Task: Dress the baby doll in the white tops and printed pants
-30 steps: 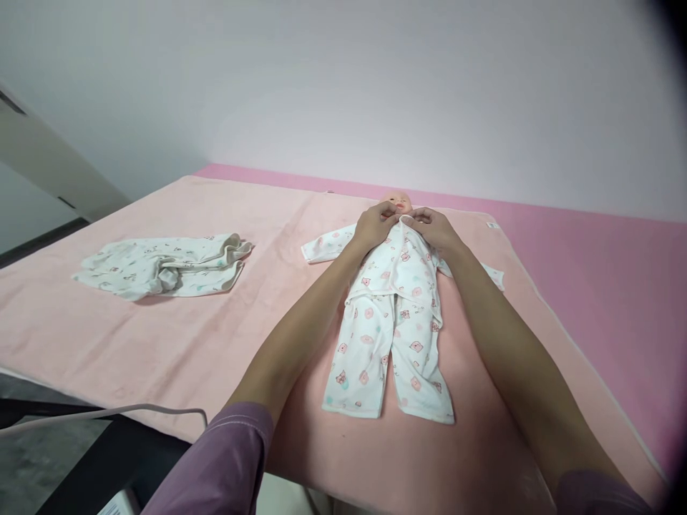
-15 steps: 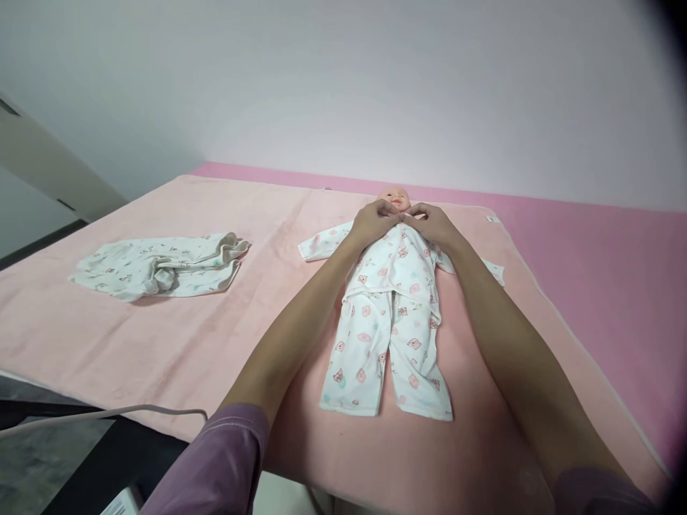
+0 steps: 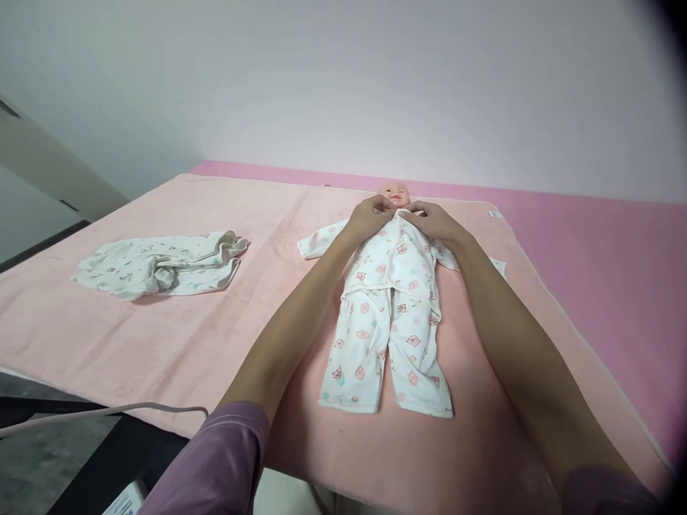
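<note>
A baby doll [image 3: 396,193] lies on its back, its head at the far end. It wears a white long-sleeved baby shirt [image 3: 387,257] with small pink animal prints and matching trousers [image 3: 362,350]. My left hand [image 3: 371,217] is at the left side of the shirt's neckline, its fingers bent and closed at the collar edge. On the other side of the neckline, my right hand [image 3: 434,220] has its fingers closed on the collar just below the doll's chin. My hands and forearms hide the shoulders and part of the sleeves.
A crumpled white printed baby garment [image 3: 161,265] lies to the left on the pink blanket [image 3: 241,343]. Behind is a wall [image 3: 376,93]. A pale cable [image 3: 134,408] runs off the near left edge, beside a white box [image 3: 126,499].
My fingertips have parted slightly at the collar, so more of the neckline shows between them. The doll and the garment at left stay in place.
</note>
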Motion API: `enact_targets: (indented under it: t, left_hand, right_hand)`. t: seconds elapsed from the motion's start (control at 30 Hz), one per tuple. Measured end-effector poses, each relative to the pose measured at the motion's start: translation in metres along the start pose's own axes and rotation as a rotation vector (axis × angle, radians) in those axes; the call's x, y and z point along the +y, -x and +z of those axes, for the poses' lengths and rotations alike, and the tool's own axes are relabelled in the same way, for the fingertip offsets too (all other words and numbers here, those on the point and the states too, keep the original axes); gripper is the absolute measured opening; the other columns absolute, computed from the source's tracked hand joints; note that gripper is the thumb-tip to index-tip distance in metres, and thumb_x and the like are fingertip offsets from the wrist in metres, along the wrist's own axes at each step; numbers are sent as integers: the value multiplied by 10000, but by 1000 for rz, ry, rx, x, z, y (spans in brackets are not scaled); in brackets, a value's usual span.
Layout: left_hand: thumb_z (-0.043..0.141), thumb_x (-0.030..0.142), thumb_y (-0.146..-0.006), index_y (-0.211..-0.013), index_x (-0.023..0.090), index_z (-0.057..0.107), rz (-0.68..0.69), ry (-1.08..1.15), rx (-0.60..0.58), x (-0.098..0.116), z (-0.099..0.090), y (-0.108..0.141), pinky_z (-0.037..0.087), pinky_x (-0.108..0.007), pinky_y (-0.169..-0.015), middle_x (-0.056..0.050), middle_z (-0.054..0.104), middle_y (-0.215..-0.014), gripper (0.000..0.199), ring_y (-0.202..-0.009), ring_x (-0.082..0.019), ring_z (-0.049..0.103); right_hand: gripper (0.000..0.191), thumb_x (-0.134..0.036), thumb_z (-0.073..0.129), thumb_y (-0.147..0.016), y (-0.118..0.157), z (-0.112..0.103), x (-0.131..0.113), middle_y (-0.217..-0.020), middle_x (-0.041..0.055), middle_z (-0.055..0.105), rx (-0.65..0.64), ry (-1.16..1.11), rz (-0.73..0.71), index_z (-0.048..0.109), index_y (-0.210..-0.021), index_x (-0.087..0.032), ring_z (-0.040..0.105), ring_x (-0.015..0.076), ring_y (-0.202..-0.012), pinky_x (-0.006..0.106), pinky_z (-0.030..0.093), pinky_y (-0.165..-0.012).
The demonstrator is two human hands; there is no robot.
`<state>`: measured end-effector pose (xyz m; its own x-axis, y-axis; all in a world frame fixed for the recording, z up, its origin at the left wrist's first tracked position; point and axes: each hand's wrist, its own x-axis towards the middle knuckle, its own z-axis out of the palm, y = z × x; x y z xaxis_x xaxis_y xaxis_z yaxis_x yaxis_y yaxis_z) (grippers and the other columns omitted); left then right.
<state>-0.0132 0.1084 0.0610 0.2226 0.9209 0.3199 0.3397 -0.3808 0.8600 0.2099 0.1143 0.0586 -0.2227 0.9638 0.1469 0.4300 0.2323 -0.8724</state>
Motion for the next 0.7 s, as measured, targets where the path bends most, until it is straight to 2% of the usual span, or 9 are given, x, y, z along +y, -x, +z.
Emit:
enact_targets:
  t: [0.1, 0.37, 0.7]
  left_hand:
    - [720, 329, -951, -1001, 214, 751, 10, -10, -17, 1, -2, 0, 539, -349, -1030, -58, 810, -1170, 130, -1086, -220, 712]
    - [693, 301, -958, -1015, 221, 763, 50, -37, 28, -9, 5, -9, 530, -337, -999, -45, 813, -1120, 121, -1082, -218, 723]
    - [687, 218, -951, -957, 226, 784, 7, -129, 13, 2, 6, -13, 529, -391, -1018, -60, 837, -1128, 97, -1098, -267, 741]
  right_hand:
    - [490, -654, 892, -835, 0, 5, 3, -1107, 89, 804, 42, -65, 1, 819, -1101, -248, 695, 288, -1017, 439, 589, -967]
    - [504, -672, 920, -776, -6, 10, 14, -1122, 70, 785, 145, -155, -78, 765, -993, -244, 685, 260, -1036, 431, 567, -1018]
    - [573, -736, 923, -728, -14, 17, 21, -1070, 57, 774, 193, -188, -36, 753, -970, -246, 689, 258, -1075, 401, 566, -1027]
